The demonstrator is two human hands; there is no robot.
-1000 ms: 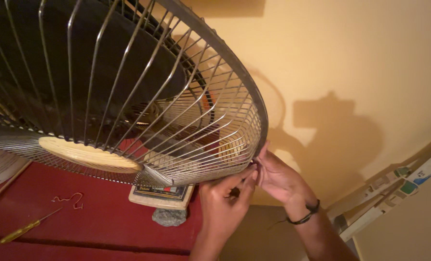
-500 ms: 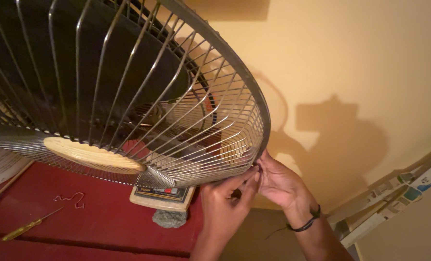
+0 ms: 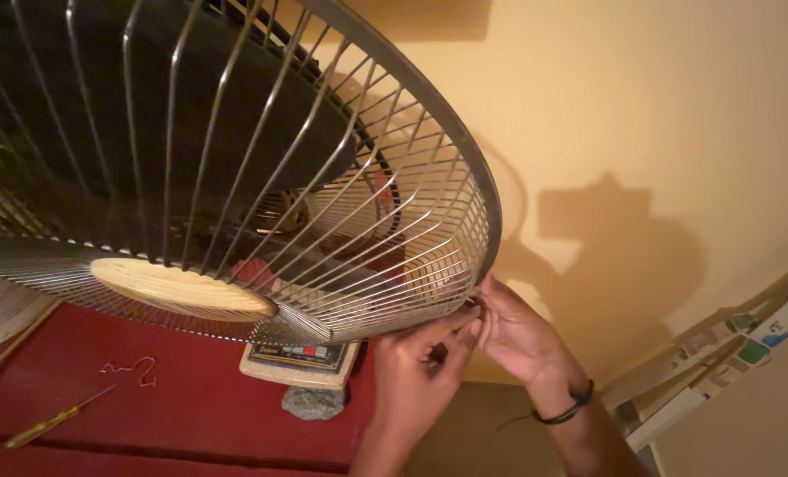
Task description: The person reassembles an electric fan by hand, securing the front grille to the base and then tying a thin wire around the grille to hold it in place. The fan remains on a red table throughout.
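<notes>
The round grey wire fan guard (image 3: 261, 177) with its pale oval centre disc fills the upper left, tilted above the red counter (image 3: 191, 415). At its lower right rim, the left hand (image 3: 420, 375) and right hand (image 3: 522, 336) meet, each grip narrowed, fingertips pinching the rim wires. A yellow-handled screwdriver (image 3: 54, 421) and a bent wire hook (image 3: 133, 369) lie on the counter.

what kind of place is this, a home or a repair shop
Probably a room in a home used for a small repair, though I can't be sure. Both hands, left hand and right hand, work at the fan guard rim, screwdrivers lie on a red cloth, and the painted wall is plain.
</notes>
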